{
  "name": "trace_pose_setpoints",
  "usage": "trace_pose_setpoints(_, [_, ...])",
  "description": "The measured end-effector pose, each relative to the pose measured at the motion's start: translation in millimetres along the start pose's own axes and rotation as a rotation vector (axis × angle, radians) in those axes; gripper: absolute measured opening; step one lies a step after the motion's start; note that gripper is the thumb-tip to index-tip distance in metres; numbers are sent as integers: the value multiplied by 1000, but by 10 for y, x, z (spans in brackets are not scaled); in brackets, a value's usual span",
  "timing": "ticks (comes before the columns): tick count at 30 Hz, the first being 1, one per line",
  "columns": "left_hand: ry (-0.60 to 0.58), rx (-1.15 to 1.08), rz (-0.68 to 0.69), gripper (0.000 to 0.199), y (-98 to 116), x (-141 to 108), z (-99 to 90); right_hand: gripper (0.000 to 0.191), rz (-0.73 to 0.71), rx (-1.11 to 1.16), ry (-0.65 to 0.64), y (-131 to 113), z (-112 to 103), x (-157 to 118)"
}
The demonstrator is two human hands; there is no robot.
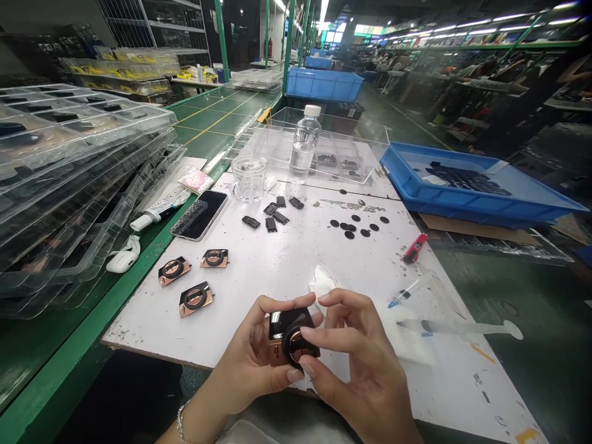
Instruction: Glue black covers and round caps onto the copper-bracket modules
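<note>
Looks like mid-assembly: left hand grips the copper-and-black part, right hand fingertips pinching its round black piece. Next it probably needs a firm, centered press.

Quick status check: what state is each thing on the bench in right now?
Left hand: gripping the black-and-copper part.
Right hand: fingertips on the part's front.
Water bottle: upright, capped, partly full.
Glass cup: upright, looks empty.
Phone: flat, screen dark.
Three copper plates: lying flat, apart.
Syringe: lying on its side.
Blue tray: holds black parts.
</note>
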State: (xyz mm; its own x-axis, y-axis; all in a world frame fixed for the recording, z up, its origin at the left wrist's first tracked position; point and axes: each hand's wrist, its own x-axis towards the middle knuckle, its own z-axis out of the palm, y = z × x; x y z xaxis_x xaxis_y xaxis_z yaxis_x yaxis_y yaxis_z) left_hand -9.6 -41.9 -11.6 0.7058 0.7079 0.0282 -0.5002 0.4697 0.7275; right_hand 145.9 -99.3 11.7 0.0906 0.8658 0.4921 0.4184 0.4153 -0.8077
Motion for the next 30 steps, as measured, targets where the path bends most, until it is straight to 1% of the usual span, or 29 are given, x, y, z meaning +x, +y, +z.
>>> trace_pose_setpoints(3, [-1, -14, 13, 48, -5, -7, -3, 25, 8, 39, 4, 7, -6, -21])
trace_pose_setpoints(6, [-16, -30, 1, 51, -23, -12, -9, 24, 12, 90, 46, 12, -15, -41])
trace_pose_setpoints(8, [-33, -41, -1, 52, -34, -11, -14, 26, 7, 77, 64, 9, -22, -51])
trace_pose_setpoints(12, [-59, -68, 5, 50, -36, -6, -12, 30, -34, 34, 22, -4, -33, -56])
trace_pose_setpoints(16, [-34, -71, -21, 48, -17, -7, -1, 29, -36, -19, -25, -8, -29, -38])
trace_pose_setpoints(21, [-44, -51, -34, 49, -4, -3, -10, 29, -8, -3, -32, 9, -9, -23])
trace_pose_setpoints(28, [-1, -67, -33, 46, -9, 4, 10, 29, 0, 24, -35, 18, -14, -49])
trace_pose_setpoints(30, [0, -59, -22, 46, -13, 3, 9, 26, -3, 33, -39, 28, -15, -52])
